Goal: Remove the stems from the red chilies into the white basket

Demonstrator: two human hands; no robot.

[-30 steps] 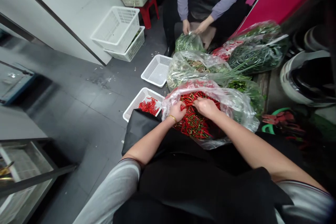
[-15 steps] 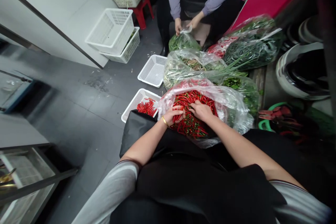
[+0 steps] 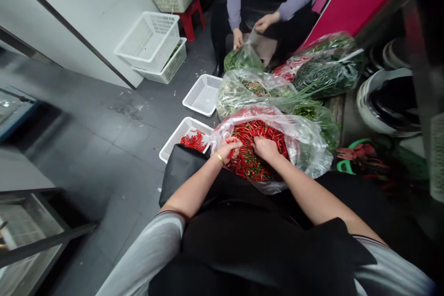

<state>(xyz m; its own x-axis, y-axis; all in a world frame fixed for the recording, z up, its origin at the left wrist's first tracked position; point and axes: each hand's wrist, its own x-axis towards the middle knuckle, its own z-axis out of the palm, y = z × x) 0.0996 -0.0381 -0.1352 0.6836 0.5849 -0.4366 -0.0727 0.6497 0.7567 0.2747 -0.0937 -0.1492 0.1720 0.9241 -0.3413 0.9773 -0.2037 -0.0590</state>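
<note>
Red chillies with green stems (image 3: 255,162) fill an open clear plastic bag (image 3: 305,136) in front of my lap. My left hand (image 3: 228,149), with a gold bangle at the wrist, is closed around some red chillies at the bag's left side. On the heap, a little to the right, my right hand (image 3: 265,149) has its fingers bent down among the chillies; whatever is between its fingertips is hidden. Left of the bag, a white perforated basket (image 3: 169,147) holds a small pile of red chillies (image 3: 194,140).
A second white basket (image 3: 203,95) lies beyond. Opposite, a person's hands (image 3: 265,22) hold a bag of greens (image 3: 243,60). More vegetable bags (image 3: 326,71), white buckets (image 3: 385,101) and a green basket (image 3: 345,165) stand right; stacked crates (image 3: 149,41) stand back left.
My right hand has shifted slightly down and left over the chillies. My left hand stays closed near the same place. The person opposite has raised one hand, drawing the bag's top upward.
</note>
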